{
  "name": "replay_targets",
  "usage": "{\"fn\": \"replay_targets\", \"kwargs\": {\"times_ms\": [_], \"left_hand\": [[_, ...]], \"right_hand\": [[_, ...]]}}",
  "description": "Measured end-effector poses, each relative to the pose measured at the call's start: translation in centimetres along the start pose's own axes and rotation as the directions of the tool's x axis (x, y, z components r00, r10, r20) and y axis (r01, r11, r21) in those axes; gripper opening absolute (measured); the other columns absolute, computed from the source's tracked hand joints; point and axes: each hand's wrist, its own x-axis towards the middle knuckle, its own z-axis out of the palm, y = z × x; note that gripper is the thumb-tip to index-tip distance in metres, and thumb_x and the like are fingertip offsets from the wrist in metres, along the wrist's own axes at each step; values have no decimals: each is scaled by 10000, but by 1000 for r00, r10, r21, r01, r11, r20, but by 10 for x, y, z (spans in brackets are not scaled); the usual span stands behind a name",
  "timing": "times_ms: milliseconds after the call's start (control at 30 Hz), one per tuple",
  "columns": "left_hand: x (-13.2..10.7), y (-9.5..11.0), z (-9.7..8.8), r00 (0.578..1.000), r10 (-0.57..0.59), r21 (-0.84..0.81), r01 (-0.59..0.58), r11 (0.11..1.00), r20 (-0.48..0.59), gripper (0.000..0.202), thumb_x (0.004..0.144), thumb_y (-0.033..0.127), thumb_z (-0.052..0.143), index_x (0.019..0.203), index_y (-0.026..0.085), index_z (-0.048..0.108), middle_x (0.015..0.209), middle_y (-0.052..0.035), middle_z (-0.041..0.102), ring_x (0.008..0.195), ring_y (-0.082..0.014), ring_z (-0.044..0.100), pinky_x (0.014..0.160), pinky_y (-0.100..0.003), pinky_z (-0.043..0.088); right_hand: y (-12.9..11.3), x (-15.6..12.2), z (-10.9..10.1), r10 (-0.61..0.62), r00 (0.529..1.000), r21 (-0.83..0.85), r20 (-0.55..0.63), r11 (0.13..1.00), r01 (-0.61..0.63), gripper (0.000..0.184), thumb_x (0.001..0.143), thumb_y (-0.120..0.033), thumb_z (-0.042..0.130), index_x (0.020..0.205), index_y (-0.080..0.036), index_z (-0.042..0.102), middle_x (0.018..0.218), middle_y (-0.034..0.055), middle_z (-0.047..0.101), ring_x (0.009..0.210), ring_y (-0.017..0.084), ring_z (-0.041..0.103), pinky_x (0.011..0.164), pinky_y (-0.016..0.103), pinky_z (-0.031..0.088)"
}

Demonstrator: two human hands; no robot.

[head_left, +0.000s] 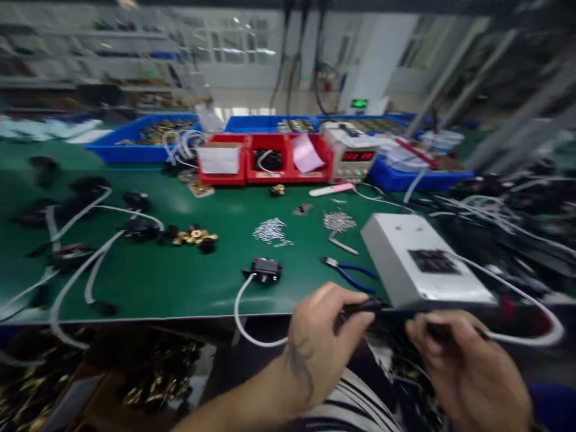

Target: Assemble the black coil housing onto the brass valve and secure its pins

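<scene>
My left hand (321, 342) is closed around a black plug-like part (360, 309) just below the front edge of the green table (189, 288). My right hand (468, 366) pinches the other end of the same black piece, from which a white cable (531, 336) loops off to the right. Both hands hover over my lap, in front of a white box (418, 261) with a dark switch panel. The frame is blurred, so the held part's detail is unclear.
Blue-handled pliers (348, 273) lie by the white box. A black connector with a white cable (263, 270), piles of small metal pins (272, 231), brass parts (195, 237), red bins (265, 159), blue trays (139, 141) and a meter with red digits (355, 157) are on the table.
</scene>
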Motion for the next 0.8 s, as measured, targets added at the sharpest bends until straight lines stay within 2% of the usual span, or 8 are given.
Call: {"fn": "replay_targets", "kwargs": {"times_ms": [100, 233, 400, 533, 800], "left_hand": [[1, -1, -2, 994, 111, 11, -111, 994, -3, 97, 881, 137, 652, 973, 163, 673, 846, -12, 685, 807, -127, 670, 748, -221, 545], [-4, 3, -2, 986, 166, 65, -167, 984, 21, 133, 847, 79, 676, 957, 154, 673, 818, 6, 671, 739, -96, 655, 680, -169, 528], [-4, 6, 1, 969, 240, 100, -244, 964, 55, 107, 845, 86, 688, 940, 135, 681, 837, -6, 690, 770, -84, 665, 716, -137, 524], [-2, 6, 1, 956, 281, 129, -289, 948, 78, 102, 849, 82, 684, 939, 129, 685, 834, -8, 701, 775, -78, 671, 743, -125, 526], [-1, 7, 2, 932, 334, 180, -356, 917, 142, 74, 874, 103, 662, 940, 137, 664, 835, -16, 717, 770, -103, 692, 749, -162, 554]], "right_hand": [[-3, -5, 2, 5, 1000, 46, 11, 999, -5, 278, 757, -461, 779, 727, -206, 671, 507, -36, 461, 489, 71, 467, 466, 174, 383], [0, -9, 8, -14, 998, 40, 64, 999, 11, 206, 825, -412, 740, 801, -224, 658, 544, -47, 522, 478, 51, 460, 469, 152, 381], [3, -14, 5, 7, 990, 34, 140, 999, -12, 255, 882, -456, 673, 840, -204, 673, 531, -44, 534, 453, 38, 457, 436, 128, 348], [2, -15, 6, 68, 982, 68, 176, 994, -81, 314, 916, -498, 612, 841, -201, 681, 515, -42, 530, 444, 41, 451, 441, 135, 351], [2, -16, 2, 140, 970, 25, 201, 989, -147, 331, 915, -518, 605, 853, -200, 674, 491, -53, 508, 430, 43, 428, 434, 150, 313]]}}
